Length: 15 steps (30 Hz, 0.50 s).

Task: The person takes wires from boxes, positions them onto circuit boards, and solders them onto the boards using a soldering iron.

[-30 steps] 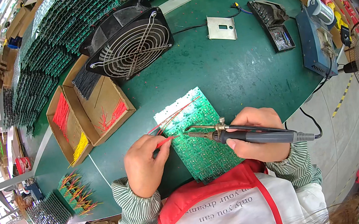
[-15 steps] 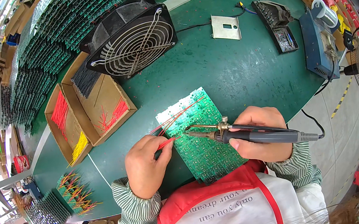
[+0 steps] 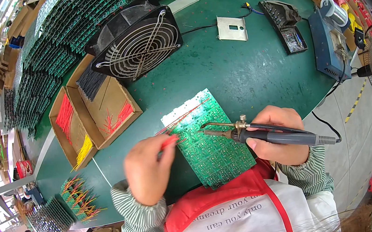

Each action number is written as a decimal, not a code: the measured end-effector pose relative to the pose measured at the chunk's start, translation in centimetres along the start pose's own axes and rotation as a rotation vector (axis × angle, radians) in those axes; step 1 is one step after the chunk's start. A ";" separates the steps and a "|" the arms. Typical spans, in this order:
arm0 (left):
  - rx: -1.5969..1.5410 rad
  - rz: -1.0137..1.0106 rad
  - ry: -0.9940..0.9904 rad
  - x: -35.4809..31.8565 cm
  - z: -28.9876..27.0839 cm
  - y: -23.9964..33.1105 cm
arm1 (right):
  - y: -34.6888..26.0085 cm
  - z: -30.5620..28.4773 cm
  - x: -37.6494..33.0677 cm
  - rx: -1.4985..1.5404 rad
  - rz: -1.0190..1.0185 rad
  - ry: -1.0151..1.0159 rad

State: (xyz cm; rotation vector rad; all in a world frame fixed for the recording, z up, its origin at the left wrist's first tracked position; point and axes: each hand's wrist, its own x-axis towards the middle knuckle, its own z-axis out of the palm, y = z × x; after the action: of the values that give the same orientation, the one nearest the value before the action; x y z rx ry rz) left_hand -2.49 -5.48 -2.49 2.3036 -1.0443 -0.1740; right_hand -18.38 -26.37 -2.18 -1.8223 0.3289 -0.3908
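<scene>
A green panel of circuit boards (image 3: 222, 158) lies at a slant on the bench before me. Thin red wires (image 3: 190, 113) stretch over its upper left part. Closed around a grey soldering iron (image 3: 273, 136) is my right hand (image 3: 284, 147); a thin metal tube runs along the iron toward its tip. That tip hangs over the middle of the panel, a little above it as far as I can tell. At the panel's left edge, my left hand (image 3: 146, 168), slightly blurred, pinches a small bunch of red wires (image 3: 169, 141).
Cardboard trays (image 3: 100, 143) of red, yellow and black wires stand at left, below a black fan (image 3: 138, 42). Stacked circuit boards (image 3: 70, 23) fill the far left. A metal plate (image 3: 232, 28), a black holder (image 3: 283, 23) and a blue box with a solder spool (image 3: 327, 46) sit farther right.
The soldering iron has drawn back to the right and up from my left fingers. My left hand has shifted slightly left and up with the red wires.
</scene>
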 end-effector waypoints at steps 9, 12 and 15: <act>-0.162 -0.027 -0.140 1.0 2.6 0.2 | 0.3 -0.2 0.0 0.018 0.046 0.001; -0.158 -0.036 -0.156 1.1 2.6 0.3 | 0.5 0.0 0.3 0.013 0.010 0.007; -0.137 -0.012 -0.166 1.3 2.7 0.2 | 0.8 0.0 0.3 0.036 0.024 -0.011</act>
State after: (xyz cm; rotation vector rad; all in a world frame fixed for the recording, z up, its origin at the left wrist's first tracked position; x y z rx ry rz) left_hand -2.68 -7.74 -4.39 2.2009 -1.0646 -0.4351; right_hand -18.06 -26.69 -2.89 -1.7831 0.3336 -0.3681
